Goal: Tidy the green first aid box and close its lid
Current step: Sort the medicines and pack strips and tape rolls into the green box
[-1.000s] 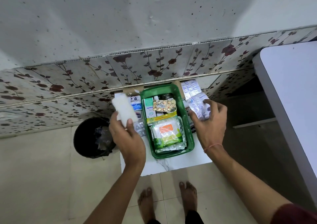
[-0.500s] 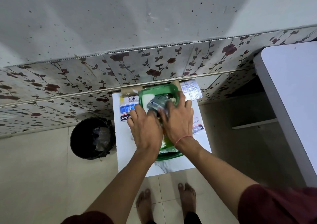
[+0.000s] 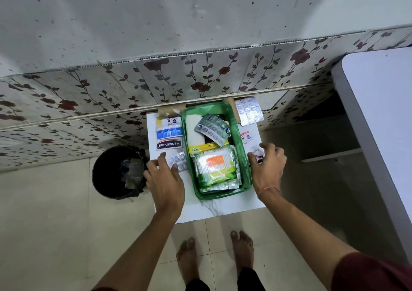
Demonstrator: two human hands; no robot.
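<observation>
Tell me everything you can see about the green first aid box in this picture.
The green first aid box is an open rectangular tub of glossy, slightly see-through green plastic with rounded corners. No lid is on it. It stands flat on the small white table, its far end near the wall. Inside lie a white roll, a silver blister strip tilted on top, a yellow-green packet and a clear pack of cotton buds. The left hand and right hand hover on either side; contact is unclear.
</observation>
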